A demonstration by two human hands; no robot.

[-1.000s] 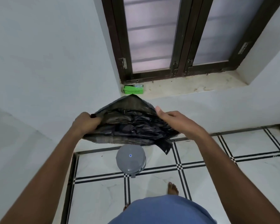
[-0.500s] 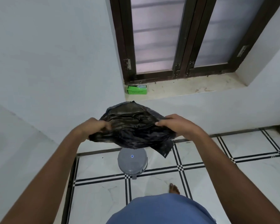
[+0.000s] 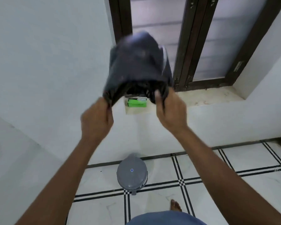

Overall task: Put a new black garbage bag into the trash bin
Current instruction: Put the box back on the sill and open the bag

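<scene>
The black garbage bag point(image 3: 136, 62) is puffed up in the air, its open mouth just above the fingers. The left hand point(image 3: 96, 118) and the right hand point(image 3: 170, 111) each pinch one side of its rim. The trash bin point(image 3: 132, 173) stands on the floor far below the fingers, lid closed. I judge the bag is only being opened; lifting the lid and lining the bin are left.

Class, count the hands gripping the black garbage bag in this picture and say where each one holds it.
2. The left hand pinches the garbage bag at the left of its open mouth; the right hand grips the right of the mouth.
</scene>
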